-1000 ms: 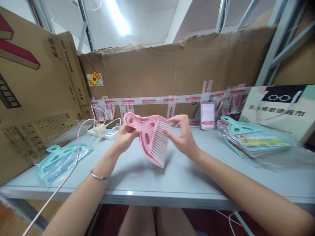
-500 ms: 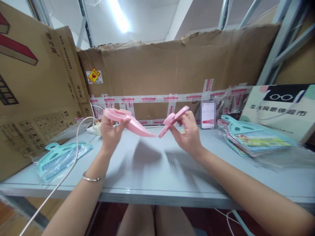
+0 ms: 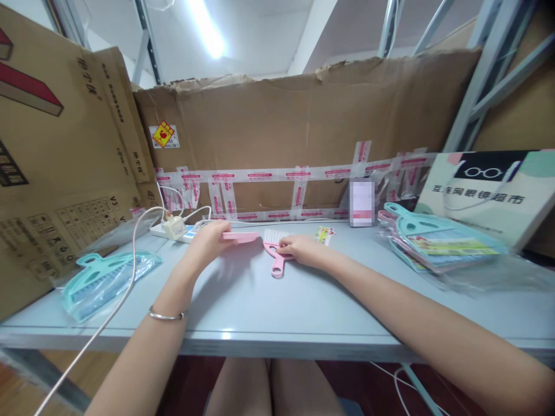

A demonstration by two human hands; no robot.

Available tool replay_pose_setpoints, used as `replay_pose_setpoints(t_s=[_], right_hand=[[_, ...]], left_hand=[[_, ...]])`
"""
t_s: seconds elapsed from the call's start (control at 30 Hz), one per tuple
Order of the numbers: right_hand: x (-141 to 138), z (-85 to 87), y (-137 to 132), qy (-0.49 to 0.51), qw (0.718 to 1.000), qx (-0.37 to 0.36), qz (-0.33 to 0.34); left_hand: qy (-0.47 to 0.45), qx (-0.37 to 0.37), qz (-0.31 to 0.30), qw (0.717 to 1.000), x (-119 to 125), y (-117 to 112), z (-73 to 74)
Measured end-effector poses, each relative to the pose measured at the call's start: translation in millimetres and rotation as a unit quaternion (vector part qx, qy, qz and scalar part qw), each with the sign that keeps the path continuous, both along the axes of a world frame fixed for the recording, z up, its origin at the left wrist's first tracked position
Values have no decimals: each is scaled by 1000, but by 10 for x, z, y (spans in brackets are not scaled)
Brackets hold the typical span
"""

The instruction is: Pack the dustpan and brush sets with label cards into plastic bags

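Observation:
My left hand [image 3: 207, 239] rests on the grey table [image 3: 277, 306] with its fingers closed on the edge of a pink dustpan [image 3: 241, 236] that lies flat. Just to its right, my right hand [image 3: 300, 249] presses down on a small pink brush [image 3: 274, 257] with white bristles, its handle pointing toward me. Pan and brush lie side by side, apart from each other.
A teal dustpan set in a clear bag [image 3: 102, 279] lies at the left. A stack of bagged teal and pink sets [image 3: 429, 241] sits at the right, beside a printed box [image 3: 485, 190]. A white power strip [image 3: 173, 230] with cables, a small card [image 3: 324, 235] and cardboard walls [image 3: 303, 133] stand behind.
The brush and dustpan were held together in the air, then pulled apart, one in each hand. Both hands have now come down and laid the two pieces on the table.

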State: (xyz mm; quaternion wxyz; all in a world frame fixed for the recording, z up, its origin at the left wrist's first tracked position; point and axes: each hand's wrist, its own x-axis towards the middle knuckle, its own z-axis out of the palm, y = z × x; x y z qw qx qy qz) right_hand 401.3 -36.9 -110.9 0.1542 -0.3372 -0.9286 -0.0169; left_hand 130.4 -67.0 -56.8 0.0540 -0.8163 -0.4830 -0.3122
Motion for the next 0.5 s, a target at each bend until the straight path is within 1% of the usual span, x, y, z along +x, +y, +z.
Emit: replay_pose_setpoints(t_s=[0.1,0.17,0.2,0.27,0.37,0.43,0.5], right_hand=[[-28,-57,58,3,1000,-29,-6],[3,-69,109,8,999,-46,-22],[40,-68,141,12,998,-54,-41],[167,-57,220,27,992,-60,-104],[455,-55,343,51,967,-56,-243],[655,-83,404,47,942,-73,-323],[819,-122,442,29,925,-104,-365]], left_hand=[[100,-65,13,993,-32,70,-73],[137,-97,19,986,-40,87,-126],[147,-109,23,983,-43,86,-151],[166,-132,35,977,-46,73,-189],[191,-146,64,969,-16,27,-198],[198,-126,88,968,74,-33,-174],[200,-74,95,972,245,-127,-151]])
